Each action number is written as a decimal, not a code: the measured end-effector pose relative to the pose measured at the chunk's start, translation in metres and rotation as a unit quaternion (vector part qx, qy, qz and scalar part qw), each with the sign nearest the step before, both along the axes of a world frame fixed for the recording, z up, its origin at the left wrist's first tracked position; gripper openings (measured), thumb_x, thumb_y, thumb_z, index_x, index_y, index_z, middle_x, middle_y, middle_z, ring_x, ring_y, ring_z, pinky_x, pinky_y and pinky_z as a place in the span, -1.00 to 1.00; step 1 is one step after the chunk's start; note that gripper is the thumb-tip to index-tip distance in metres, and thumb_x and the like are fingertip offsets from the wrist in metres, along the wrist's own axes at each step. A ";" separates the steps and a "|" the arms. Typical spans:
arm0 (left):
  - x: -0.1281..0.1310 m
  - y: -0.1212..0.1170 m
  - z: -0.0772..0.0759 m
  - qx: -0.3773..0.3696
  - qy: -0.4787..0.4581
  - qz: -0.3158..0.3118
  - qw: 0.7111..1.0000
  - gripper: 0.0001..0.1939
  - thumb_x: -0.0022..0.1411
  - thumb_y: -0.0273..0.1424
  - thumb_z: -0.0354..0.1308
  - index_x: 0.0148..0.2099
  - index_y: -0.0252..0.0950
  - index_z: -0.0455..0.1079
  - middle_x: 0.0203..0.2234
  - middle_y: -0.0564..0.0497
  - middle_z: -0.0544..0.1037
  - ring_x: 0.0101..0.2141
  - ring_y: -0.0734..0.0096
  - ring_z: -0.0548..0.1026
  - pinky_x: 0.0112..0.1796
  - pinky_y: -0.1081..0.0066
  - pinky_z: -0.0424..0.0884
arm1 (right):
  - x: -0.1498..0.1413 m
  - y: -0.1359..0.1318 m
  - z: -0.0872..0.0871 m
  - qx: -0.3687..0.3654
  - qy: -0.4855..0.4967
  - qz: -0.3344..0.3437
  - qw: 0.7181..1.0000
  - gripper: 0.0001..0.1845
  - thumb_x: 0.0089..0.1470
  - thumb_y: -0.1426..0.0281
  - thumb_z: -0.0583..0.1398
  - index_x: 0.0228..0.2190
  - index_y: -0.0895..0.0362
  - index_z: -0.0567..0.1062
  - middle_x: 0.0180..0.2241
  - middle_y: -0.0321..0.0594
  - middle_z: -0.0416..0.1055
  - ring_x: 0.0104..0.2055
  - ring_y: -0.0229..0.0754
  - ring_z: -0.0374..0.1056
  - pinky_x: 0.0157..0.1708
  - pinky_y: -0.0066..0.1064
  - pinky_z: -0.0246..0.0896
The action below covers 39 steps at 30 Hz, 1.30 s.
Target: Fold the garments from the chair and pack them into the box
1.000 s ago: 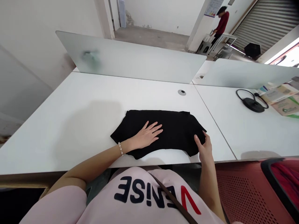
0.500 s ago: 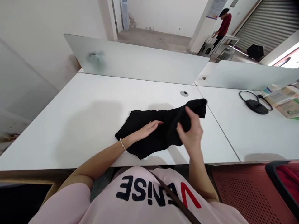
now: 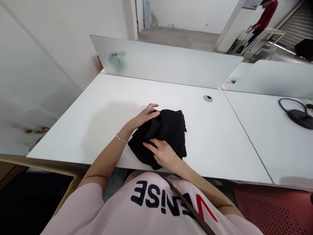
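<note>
A black garment (image 3: 166, 130) lies folded into a compact bundle on the white desk (image 3: 97, 111), near its front edge. My left hand (image 3: 144, 116) rests on the garment's upper left corner, fingers curved over the cloth, a bead bracelet on the wrist. My right hand (image 3: 162, 151) lies flat on the garment's near part, fingers stretched toward the left, pressing the fabric down. Neither hand grips anything.
A frosted divider (image 3: 171, 63) runs along the desk's far edge. A round cable grommet (image 3: 207, 98) sits right of the garment. A black cabled device (image 3: 297, 114) lies on the neighbouring desk. A red mesh chair (image 3: 274, 209) stands at my right. A person in red stands far back.
My right hand carried the garment's right side over to the left and laid it down, making the bundle half as wide. My left hand slid to the upper left corner. The camera turned left.
</note>
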<state>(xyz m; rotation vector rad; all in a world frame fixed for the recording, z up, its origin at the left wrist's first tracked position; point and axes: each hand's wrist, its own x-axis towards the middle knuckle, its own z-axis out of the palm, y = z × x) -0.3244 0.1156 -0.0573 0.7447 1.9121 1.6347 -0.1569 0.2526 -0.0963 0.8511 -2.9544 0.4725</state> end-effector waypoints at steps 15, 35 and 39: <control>0.002 0.018 -0.027 0.098 -0.035 0.072 0.992 -0.71 0.14 -0.26 0.18 -0.09 -0.24 0.39 -0.28 -0.01 0.52 -0.32 0.37 0.48 -0.29 0.38 0.42 | 0.035 0.015 0.051 -0.169 -0.047 0.025 0.984 -0.41 0.05 0.66 0.07 0.13 0.13 0.33 0.05 -0.07 0.30 -0.06 -0.16 0.35 -0.08 -0.31 0.40; 0.057 -0.004 -0.002 -0.161 0.297 0.129 0.932 -0.86 0.23 -0.47 0.13 -0.14 -0.21 0.34 -0.43 0.12 0.45 -0.40 0.45 0.43 -0.28 0.40 0.33 | 0.016 0.017 0.022 -0.333 -0.208 0.025 0.919 -0.69 0.27 0.33 0.20 0.03 0.09 0.46 0.03 -0.15 0.36 -0.23 -0.31 0.40 -0.20 -0.43 0.43; 0.060 -0.011 -0.014 -0.080 0.273 0.189 0.940 -0.82 0.19 -0.50 0.11 -0.14 -0.20 0.31 -0.44 0.13 0.42 -0.39 0.46 0.43 -0.24 0.43 0.36 | 0.003 0.032 0.032 -0.294 0.027 -0.111 0.949 -0.67 0.34 0.34 0.10 0.08 0.12 0.43 0.11 -0.05 0.35 0.16 -0.12 0.30 0.16 -0.21 0.27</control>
